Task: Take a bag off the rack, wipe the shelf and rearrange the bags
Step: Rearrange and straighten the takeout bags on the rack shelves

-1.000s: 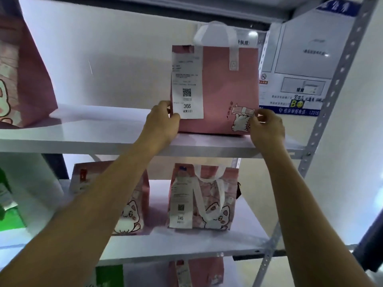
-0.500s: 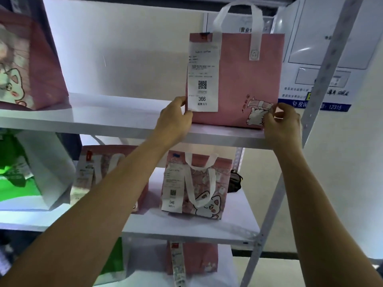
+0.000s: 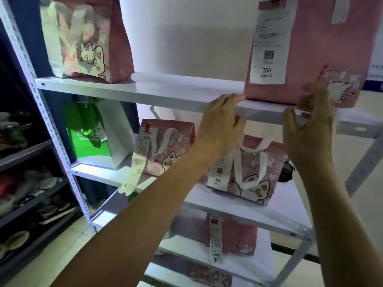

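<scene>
Pink and boxy, the bag point(image 3: 323, 48) marked 366 stands on the top shelf point(image 3: 165, 91) at its right end, its lower front edge close to the shelf lip. The left hand point(image 3: 222, 121) lies on that lip just left of the bag's bottom corner, fingers bent over the edge and their tips touching or all but touching the corner; it grips nothing I can make out. The right hand point(image 3: 310, 123) is raised before the bag's lower right corner, fingers loosely spread, tips on or just off the cat print; motion blur hides whether they pinch the fabric. Half a second ago both hands were clasped on the bag's bottom corners, so they have slipped down and loosened while the bag has kept its spot on the shelf. I judge that the bag is being set in its final place, with the hands letting go; the rearranging looks nearly done at this end. Left along the same shelf a cat bag point(image 3: 87, 38) stands well apart. On the shelf below, a green bag point(image 3: 89, 135), a pink bag point(image 3: 165, 148) with a long dangling receipt, and bag 046 point(image 3: 248, 172) stand in a row.
</scene>
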{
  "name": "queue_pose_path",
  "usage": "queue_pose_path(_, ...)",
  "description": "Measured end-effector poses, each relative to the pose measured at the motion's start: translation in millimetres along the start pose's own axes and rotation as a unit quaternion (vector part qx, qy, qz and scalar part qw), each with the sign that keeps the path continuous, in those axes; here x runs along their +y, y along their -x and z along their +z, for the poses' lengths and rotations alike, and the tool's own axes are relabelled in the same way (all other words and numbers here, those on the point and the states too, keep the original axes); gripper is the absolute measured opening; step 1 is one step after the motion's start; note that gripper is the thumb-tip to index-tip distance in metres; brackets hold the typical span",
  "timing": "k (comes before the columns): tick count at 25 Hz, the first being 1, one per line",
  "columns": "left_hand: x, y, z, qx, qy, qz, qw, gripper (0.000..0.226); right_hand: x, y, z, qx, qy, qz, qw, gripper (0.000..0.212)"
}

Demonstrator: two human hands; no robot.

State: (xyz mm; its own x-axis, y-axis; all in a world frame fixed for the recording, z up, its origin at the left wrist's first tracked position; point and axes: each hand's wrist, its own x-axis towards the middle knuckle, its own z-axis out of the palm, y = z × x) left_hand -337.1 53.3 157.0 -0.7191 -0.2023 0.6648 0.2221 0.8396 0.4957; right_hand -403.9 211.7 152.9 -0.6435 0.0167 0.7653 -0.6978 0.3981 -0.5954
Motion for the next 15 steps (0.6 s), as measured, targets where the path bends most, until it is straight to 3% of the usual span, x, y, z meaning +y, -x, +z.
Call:
queue_pose_path(4, -21.0, 35.0, -9.1, 0.005, -0.018, -0.035, 0.999, 0.044, -15.3, 38.6, 36.8, -0.059, -0.034, -0.022, 0.997, 0.04)
queue_pose_path(15, -116.9, 111.6, -59.7, -0.011, -0.025, -0.123, 0.992, 0.029, -47.1, 122.8, 130.0, -0.185, -0.029, 0.033, 0.982, 0.042)
